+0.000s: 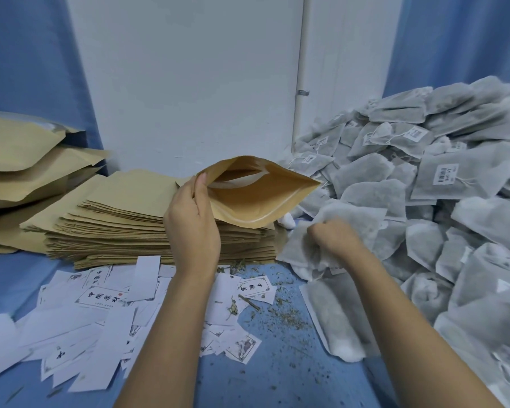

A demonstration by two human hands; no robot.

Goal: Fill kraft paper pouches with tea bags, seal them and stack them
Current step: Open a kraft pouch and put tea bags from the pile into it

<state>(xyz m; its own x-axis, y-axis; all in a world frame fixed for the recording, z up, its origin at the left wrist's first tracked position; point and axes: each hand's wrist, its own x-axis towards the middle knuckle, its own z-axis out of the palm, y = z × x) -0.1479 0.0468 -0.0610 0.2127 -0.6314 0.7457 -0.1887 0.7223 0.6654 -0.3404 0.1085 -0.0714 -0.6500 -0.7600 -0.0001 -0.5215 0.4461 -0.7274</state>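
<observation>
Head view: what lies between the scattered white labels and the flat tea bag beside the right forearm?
Loose dried tea crumbs strewn over the blue cloth, seen in the head view.

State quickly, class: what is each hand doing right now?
Left hand: closed, its fingers holding the open kraft pouch.
Right hand: closed, clutching tea bags.

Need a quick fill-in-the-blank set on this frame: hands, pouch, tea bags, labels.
1. The left hand holds a kraft pouch whose mouth is ____.
2. The right hand grips tea bags at the edge of the pile on the person's ____ side.
3. White printed labels lie scattered on a table cover coloured ____.
Missing words: open; right; blue.
</observation>
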